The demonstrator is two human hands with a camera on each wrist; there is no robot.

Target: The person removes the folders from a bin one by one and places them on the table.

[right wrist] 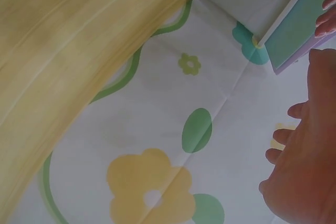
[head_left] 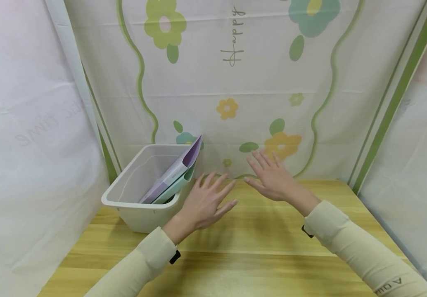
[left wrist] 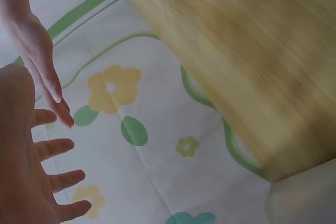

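- Cream sleeves (head_left: 347,237) nearest, coming in from 5 and 7 o'clock of the head view, over the wood-look tabletop (head_left: 258,264).
- Left hand (head_left: 206,204), 6 o'clock: fingers straight and spread, nothing gripped. Overlaps bin edge in view; contact can't be told.
- Right hand (head_left: 273,177), 4 o'clock: fingers extended, holding nothing, well apart from bin.
- White plastic bin (head_left: 141,216), 8 o'clock, upright on tabletop. Probably kept to one side to leave working room.
- Inside bin: purple folder (head_left: 170,175) and mint folder (head_left: 174,187), side by side, both tilted, tops toward 1 o'clock. Likely lean because they're too tall to lie inside; far rim corner seems to prop them. Dark patch under mint one, unclear.
- Rest of bin interior: bare pale wall showing, 10 o'clock of folders.
- Farthest: flower-print curtain (head_left: 198,78), 12 o'clock, behind everything.
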